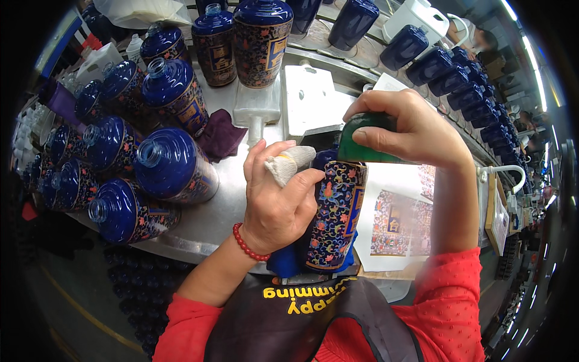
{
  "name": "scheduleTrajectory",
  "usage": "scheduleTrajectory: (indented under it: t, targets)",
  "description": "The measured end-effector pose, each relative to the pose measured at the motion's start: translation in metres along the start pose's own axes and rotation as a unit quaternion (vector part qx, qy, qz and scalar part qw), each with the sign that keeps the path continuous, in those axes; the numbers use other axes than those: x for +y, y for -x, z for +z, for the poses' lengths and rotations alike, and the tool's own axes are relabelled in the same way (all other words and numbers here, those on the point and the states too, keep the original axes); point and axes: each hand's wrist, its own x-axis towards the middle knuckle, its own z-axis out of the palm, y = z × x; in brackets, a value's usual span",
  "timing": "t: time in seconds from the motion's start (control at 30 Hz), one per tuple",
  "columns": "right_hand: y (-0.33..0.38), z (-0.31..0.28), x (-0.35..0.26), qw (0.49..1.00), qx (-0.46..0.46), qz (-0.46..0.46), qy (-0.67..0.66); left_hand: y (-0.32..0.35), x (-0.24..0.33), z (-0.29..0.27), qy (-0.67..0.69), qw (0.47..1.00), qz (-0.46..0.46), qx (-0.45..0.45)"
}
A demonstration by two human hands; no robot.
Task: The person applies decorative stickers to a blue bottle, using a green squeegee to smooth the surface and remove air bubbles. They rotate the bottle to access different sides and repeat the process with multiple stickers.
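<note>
Left hand (280,199): forearm rising from the lower edge, wrist ringed by a red bead bracelet (244,244), fingers half curled and parted from the thumb; a white wrapping (289,163) with a yellow band appears to cover one finger. Right hand (401,130): forearm raised, wrist bent inward, thumb and fingers closed firmly on a green scraper (368,142), its straight edge facing the person.

Surroundings, left to right: a cluster of patterned blue bottles (175,163) standing open-necked on the metal counter (226,202); a crumpled maroon cloth (221,134) beside them; two further patterned bottles at the far side; a white container (307,96) beyond the hands; a printed sheet (392,241) to the right of the work, partly covered by the right forearm; a white jug (416,24) farther back; and a long row of plain blue bottles (449,81) along the right.

The worked bottle (332,211), patterned like the cluster, lies between the hands in front of the dark apron (295,320), neck away from the person, with blue cloth (283,260) showing at its base. The left thumb meets its upper left edge; whether the other left fingers grip it cannot be told. The scraper lies across its shoulder, below the right fingers.
</note>
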Motion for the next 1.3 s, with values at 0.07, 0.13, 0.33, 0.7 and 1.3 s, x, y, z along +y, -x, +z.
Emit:
scheduleTrajectory:
  t: [0.07, 0.13, 0.33, 0.7, 1.3]
  targets:
    - [0.004, 0.001, -0.002, 1.0, 0.001, -0.004, 0.007, 0.0, 0.0, 0.001, 0.005, 1.0, 0.0, 0.002]
    - [0.006, 0.003, -0.005, 1.0, 0.005, 0.003, 0.012, 0.0, -0.001, 0.001, 0.008, 1.0, -0.001, 0.001]
    - [0.004, 0.013, -0.012, 0.999, 0.027, -0.001, 0.024, 0.001, -0.001, 0.0, 0.012, 1.0, -0.011, 0.0]
    - [0.016, 0.011, -0.028, 0.947, 0.073, -0.205, 0.236, 0.0, -0.004, 0.002, 0.029, 0.999, -0.023, 0.011]
    - [0.011, 0.013, -0.03, 0.936, 0.064, -0.239, 0.25, 0.002, -0.007, 0.001, 0.035, 0.999, -0.029, 0.01]
